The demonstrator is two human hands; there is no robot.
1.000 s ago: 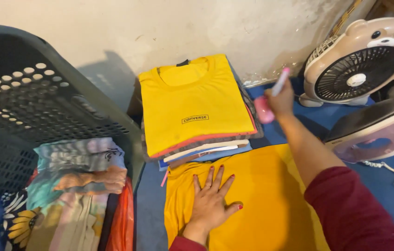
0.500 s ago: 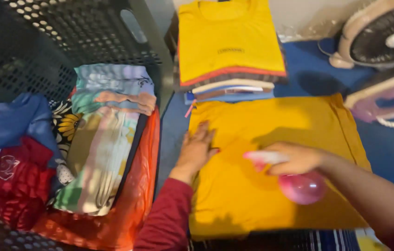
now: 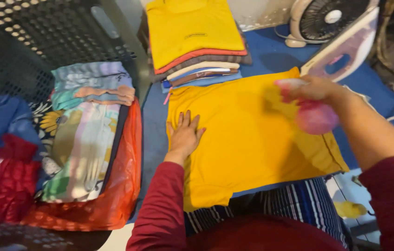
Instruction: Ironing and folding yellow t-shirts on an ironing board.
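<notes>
The left hand (image 3: pixel 185 135) lies flat with fingers spread, palm down on the left part of a yellow shirt (image 3: pixel 248 139) that is laid out across the middle of the frame on a blue padded surface (image 3: pixel 271 51). The right hand (image 3: pixel 315 90), at centre right, is wrapped around the neck of a pink spray bottle (image 3: pixel 315 116); the bottle hangs just above the shirt's right half and is blurred, so I cannot tell how the fingers sit on the trigger. Both arms wear dark red sleeves (image 3: pixel 159 209).

Just beyond the shirt, at top centre, stands a stack of folded clothes (image 3: pixel 197 56) with another yellow shirt on top and red, grey, white and blue layers under it. To the right of the stack, in the upper right of the frame, a white and purple iron (image 3: pixel 345 46) stands tilted on its heel near the right hand, and behind it is a small white fan (image 3: pixel 327 18) with a dark grille.

The left side of the frame is taken up by a dark plastic laundry basket (image 3: pixel 43 32) with a perforated wall. Against it lies a folded pastel striped cloth (image 3: pixel 85 130) on an orange bag (image 3: pixel 122 186), with red and blue garments (image 3: pixel 2 167) at the far left edge. A striped blue fabric (image 3: pixel 299 209) shows at the bottom, below the shirt's near hem.
</notes>
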